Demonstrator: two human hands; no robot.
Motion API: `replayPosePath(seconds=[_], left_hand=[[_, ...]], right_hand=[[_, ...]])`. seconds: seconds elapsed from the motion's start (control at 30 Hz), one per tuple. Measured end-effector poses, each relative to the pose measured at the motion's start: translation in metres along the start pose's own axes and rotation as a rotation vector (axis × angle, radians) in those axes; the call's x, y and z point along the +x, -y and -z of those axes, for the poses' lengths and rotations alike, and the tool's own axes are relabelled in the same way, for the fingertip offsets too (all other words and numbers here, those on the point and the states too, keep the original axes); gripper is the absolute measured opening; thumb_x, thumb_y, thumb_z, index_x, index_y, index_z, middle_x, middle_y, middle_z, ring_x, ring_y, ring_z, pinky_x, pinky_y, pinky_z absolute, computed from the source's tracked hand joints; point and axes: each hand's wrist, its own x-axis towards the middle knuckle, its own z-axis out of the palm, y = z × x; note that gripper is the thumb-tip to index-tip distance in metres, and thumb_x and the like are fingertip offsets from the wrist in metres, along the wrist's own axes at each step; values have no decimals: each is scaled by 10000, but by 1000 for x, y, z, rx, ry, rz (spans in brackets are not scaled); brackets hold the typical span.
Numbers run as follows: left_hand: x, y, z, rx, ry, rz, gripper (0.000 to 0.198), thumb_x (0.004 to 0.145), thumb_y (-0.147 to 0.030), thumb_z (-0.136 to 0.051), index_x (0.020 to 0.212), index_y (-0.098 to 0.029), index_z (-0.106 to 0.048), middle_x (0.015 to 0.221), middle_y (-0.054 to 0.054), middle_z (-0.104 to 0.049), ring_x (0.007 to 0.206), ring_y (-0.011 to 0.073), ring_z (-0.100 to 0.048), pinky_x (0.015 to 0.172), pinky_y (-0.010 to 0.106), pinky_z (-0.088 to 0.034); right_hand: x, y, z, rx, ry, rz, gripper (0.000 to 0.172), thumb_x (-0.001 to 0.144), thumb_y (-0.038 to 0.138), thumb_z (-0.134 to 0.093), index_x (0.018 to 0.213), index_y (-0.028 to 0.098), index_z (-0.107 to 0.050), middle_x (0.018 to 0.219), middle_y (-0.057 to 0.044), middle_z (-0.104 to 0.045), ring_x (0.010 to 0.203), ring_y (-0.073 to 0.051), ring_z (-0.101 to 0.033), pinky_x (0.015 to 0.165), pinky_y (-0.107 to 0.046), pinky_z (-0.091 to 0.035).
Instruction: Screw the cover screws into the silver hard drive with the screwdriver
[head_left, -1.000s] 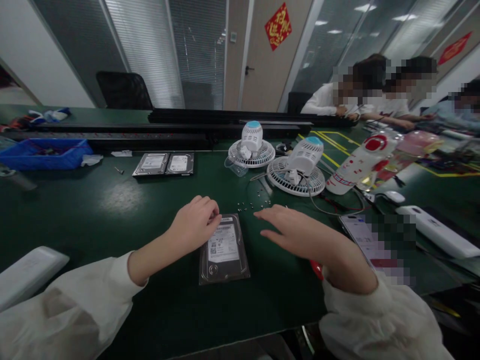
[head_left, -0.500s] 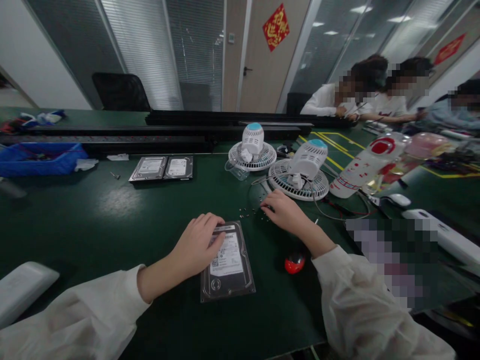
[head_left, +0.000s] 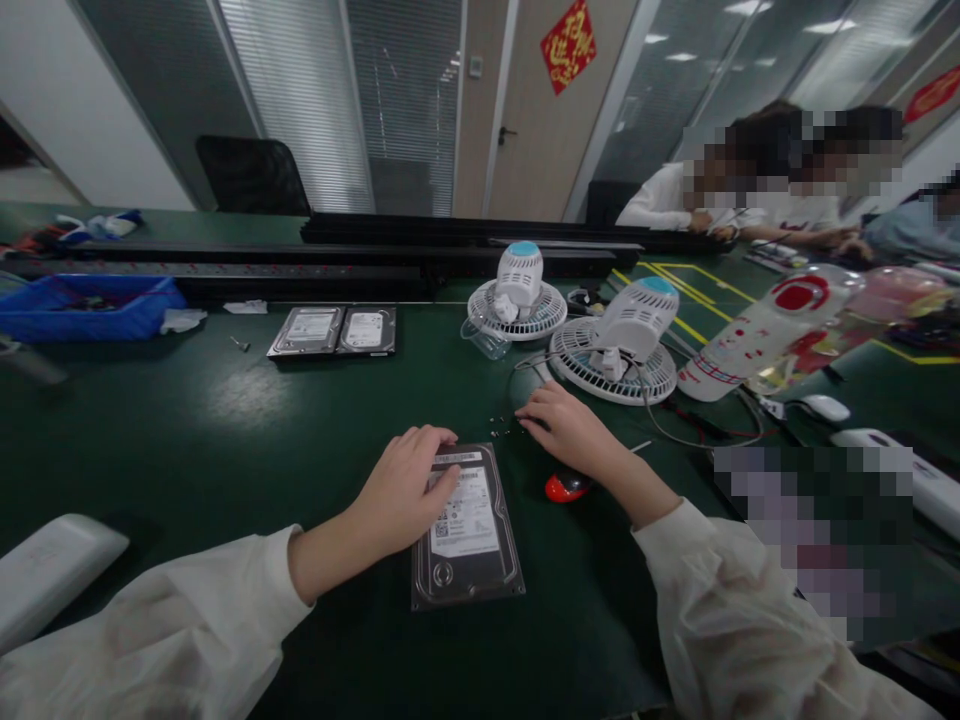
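A hard drive (head_left: pixel 469 575) lies label up on the table in front of me. My left hand (head_left: pixel 409 490) holds it at the upper left, thumb on the label and fingers over the far edge. Just beyond its upper right corner lie several tiny screws (head_left: pixel 495 433). My right hand (head_left: pixel 559 425) reaches down beside them, fingertips bent together at the tabletop; whatever they pinch is hidden. A red and black screwdriver handle (head_left: pixel 568 487) shows below this hand, and a thin shaft comes out past the wrist. Whether the palm touches it I cannot tell.
Two more hard drives (head_left: pixel 334 332) lie further back, left of two white fans (head_left: pixel 615 360) with loose cables. A blue bin (head_left: pixel 90 310) stands far left. Bottles (head_left: pixel 757 340) and a white mouse (head_left: pixel 825 407) are at the right. Co-workers (head_left: pixel 675 200) sit across the table.
The screwdriver handle has shifted up and left, turning under my right wrist. My right fingertips have moved slightly left and nearer among the screws. My left hand stays on the hard drive.
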Motion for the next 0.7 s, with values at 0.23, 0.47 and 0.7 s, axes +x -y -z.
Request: replayPosePath(seconds=[0.23,0.47,0.7], left_hand=[[-1,-1,1,4,-12,-9,315,993,-317,-487,1245,-152,-580,1213,133,-665,1125,299,-610,1010,503,-478],[2,4,-4,18,-58,-69,254,985,-270,-501,1198,-159,-585,1173,122,-675,1089,292,-615,987,508,-486],[1,1,-2,9,-56,-65,262,985,-274,-500,1198,-150,-589,1153,126,-675,1069,292,-620,965,512,-496]], right_hand=[[4,8,4,-61,47,-9,152,985,268,-637,1028,135,-697,1055,-50,-711,1086,-185,-676,970,-413,-581],[7,10,0,-104,84,-34,214,990,333,-634,1074,145,-691,1136,-70,-709,1097,-187,-676,982,-417,-582],[7,9,-4,-90,102,-80,294,992,374,-627,1186,156,-665,1221,-87,-686,1104,-195,-674,965,-418,-592]])
